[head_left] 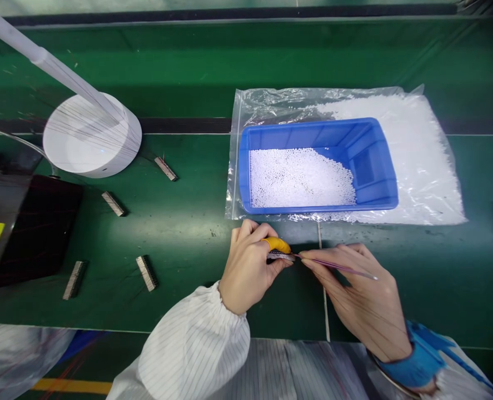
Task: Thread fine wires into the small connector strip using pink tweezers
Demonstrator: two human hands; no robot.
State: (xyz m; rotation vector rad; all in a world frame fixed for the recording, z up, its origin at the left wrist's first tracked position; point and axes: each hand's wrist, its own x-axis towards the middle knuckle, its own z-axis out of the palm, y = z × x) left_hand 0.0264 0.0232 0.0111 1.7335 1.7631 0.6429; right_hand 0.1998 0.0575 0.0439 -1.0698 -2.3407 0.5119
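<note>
My left hand (pixel 250 266), with a yellow finger cot (pixel 277 244) on one finger, pinches a small grey strip-shaped part (pixel 280 256) above the green table. Closed around a thin pinkish-purple tool (pixel 338 266), my right hand (pixel 357 289) brings its tip against or very close to the part's right end; whether they touch I cannot tell. The tool's pale end points to the right. Just beyond both hands stands a blue bin (pixel 313 210) holding many small white beads (pixel 300 178).
Under the bin lies a clear zip bag (pixel 425 161) full of white material. Several small grey strip parts (pixel 147 273) are spread on the table at the left. A white round lamp base (pixel 91 136) and a dark box (pixel 33 228) stand there too.
</note>
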